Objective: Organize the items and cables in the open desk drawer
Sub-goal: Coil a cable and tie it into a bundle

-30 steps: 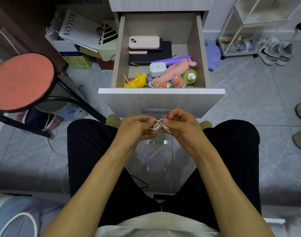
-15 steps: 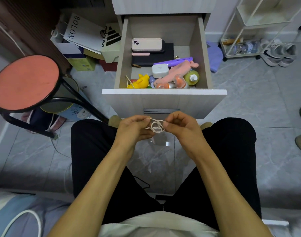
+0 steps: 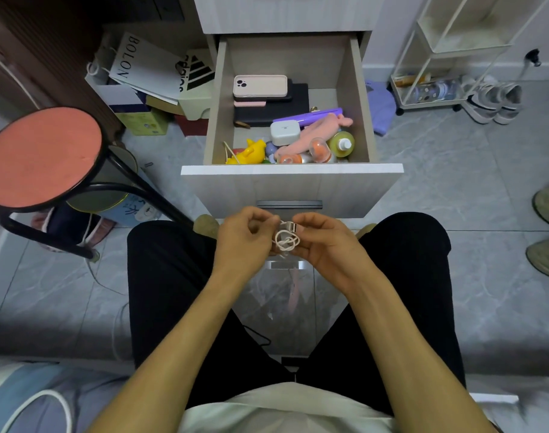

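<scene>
Grey tiled floor, open drawer, both hands pinching coiled white cable

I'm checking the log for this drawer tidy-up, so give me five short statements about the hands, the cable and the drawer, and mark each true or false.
1. Both hands hold a small coiled white cable in front of the drawer. True: the left hand and the right hand both pinch it.
2. The drawer is pushed shut. False: it stands pulled open, its contents in view.
3. A pink-cased phone lies on a black case near the back of the drawer. True.
4. The yellow duck toy sits on the red stool. False: it lies in the drawer's front left corner; the stool has nothing on its seat.
5. The coiled cable already lies in the drawer. False: it is in the hands, outside the drawer.
</scene>
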Demonstrator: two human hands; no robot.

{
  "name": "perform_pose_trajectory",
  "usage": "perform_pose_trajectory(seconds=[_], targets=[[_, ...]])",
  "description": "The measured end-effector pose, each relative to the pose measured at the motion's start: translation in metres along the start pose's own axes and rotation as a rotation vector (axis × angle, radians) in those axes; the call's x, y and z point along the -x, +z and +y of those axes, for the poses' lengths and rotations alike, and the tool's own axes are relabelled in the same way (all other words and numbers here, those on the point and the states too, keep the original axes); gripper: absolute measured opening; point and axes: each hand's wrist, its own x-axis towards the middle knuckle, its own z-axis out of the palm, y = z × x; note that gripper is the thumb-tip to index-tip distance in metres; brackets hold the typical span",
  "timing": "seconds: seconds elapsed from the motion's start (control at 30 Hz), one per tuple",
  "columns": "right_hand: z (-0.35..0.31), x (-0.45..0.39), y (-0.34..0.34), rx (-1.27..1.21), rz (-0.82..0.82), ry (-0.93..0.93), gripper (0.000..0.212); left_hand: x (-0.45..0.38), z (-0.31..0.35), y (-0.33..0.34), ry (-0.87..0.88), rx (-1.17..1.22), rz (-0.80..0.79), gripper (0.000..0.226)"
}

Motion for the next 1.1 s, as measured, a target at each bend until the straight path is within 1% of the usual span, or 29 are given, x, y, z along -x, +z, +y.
perform_pose_trajectory(seconds=[0.1, 0.13, 0.23, 0.27, 0.33, 0.37, 0.43, 0.47, 0.5, 0.57, 0.63, 0.7, 0.8, 0.9, 1.0, 1.1], targets=[[-0.001, 0.000, 0.001, 0.002, 0.046, 0.038, 0.011, 0.007, -0.004, 0.007, 0.031, 0.018, 0.088, 0.010], [-0.001, 0.001, 0.002, 0.073, 0.063, 0.037, 0.012, 0.009, -0.004, 0.007, 0.010, 0.059, 0.117, 0.010], [-0.005, 0.001, 0.004, 0.505, 0.162, -0.032, 0.011, 0.012, -0.006, 0.008, -0.038, 0.126, 0.163, 0.011], [-0.007, 0.000, 0.005, 0.579, 0.181, -0.065, 0.010, 0.012, -0.008, 0.008, -0.036, 0.131, 0.160, 0.012], [-0.008, 0.001, 0.006, 0.577, 0.192, -0.139, 0.011, 0.013, -0.006, 0.008, -0.061, 0.151, 0.151, 0.010], [-0.007, 0.002, 0.006, 0.568, 0.197, -0.191, 0.012, 0.011, -0.004, 0.008, -0.113, 0.188, 0.149, 0.009], [-0.003, 0.007, 0.006, 0.614, 0.224, -0.317, 0.013, 0.008, 0.001, 0.007, -0.273, 0.360, 0.145, 0.011], [-0.001, 0.009, 0.005, 0.645, 0.233, -0.370, 0.015, 0.006, 0.003, 0.005, -0.326, 0.449, 0.142, 0.012], [0.001, 0.010, 0.005, 0.652, 0.237, -0.403, 0.016, 0.004, 0.004, 0.003, -0.338, 0.489, 0.136, 0.012], [0.001, 0.010, 0.004, 0.573, 0.251, -0.403, 0.014, 0.004, 0.004, 0.000, -0.296, 0.494, 0.107, 0.011], [-0.001, 0.008, 0.001, 0.480, 0.263, -0.354, 0.009, 0.005, 0.002, -0.004, -0.240, 0.504, 0.063, 0.009], [-0.003, 0.008, -0.002, 0.460, 0.233, -0.303, 0.009, 0.004, -0.001, -0.010, -0.186, 0.511, 0.029, 0.006], [-0.002, 0.008, -0.002, 0.533, 0.170, -0.274, 0.014, 0.003, -0.005, -0.019, -0.127, 0.487, 0.013, 0.006], [0.001, 0.007, -0.001, 0.666, 0.141, -0.247, 0.018, 0.005, -0.004, -0.023, -0.121, 0.505, -0.003, 0.003], [0.001, 0.008, 0.001, 0.764, 0.132, -0.232, 0.018, 0.006, 0.001, -0.026, -0.140, 0.564, 0.005, 0.006], [0.001, 0.011, 0.002, 0.804, 0.072, -0.253, 0.015, 0.005, 0.005, -0.028, -0.121, 0.563, 0.020, 0.008]])
